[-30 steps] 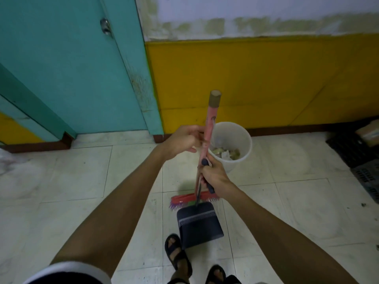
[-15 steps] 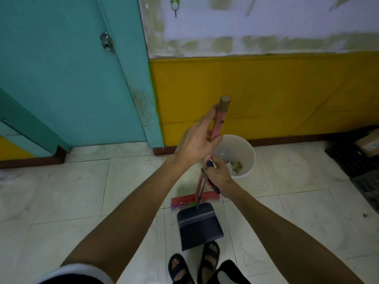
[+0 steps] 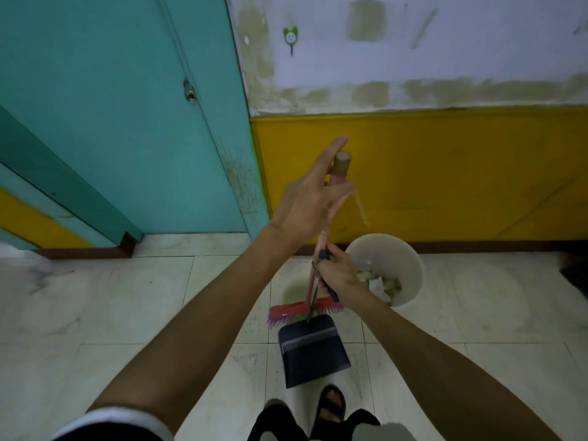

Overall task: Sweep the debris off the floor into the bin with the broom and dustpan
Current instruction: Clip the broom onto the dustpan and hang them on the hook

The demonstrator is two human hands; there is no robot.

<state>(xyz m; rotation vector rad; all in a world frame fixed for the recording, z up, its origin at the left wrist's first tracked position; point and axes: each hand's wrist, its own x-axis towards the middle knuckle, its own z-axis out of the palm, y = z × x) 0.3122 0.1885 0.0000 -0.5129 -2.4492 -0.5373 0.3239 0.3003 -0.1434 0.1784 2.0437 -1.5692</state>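
The broom stands upright on the tiled floor, its pink handle (image 3: 322, 246) rising to a tan tip and its red head (image 3: 299, 310) resting on the tiles. A dark dustpan (image 3: 313, 354) lies just in front of the head, on my side. My right hand (image 3: 339, 276) is closed around the dustpan's dark handle, pressed against the broom handle. My left hand (image 3: 310, 202) is at the top of the broom handle with fingers stretched out, not wrapped around it. The white bin (image 3: 413, 265) stands to the right by the wall, with scraps of debris (image 3: 386, 281) inside.
A teal door (image 3: 127, 122) and its frame fill the left. A yellow and white wall (image 3: 445, 173) runs behind the bin, with a small green hook (image 3: 290, 36) high up. Something dark (image 3: 577, 275) sits at the right edge. My sandalled foot (image 3: 332, 405) stands just behind the dustpan.
My left hand slid up the broom handle from its middle to the top and its fingers opened out. My right hand kept its grip. The view tilted upward.
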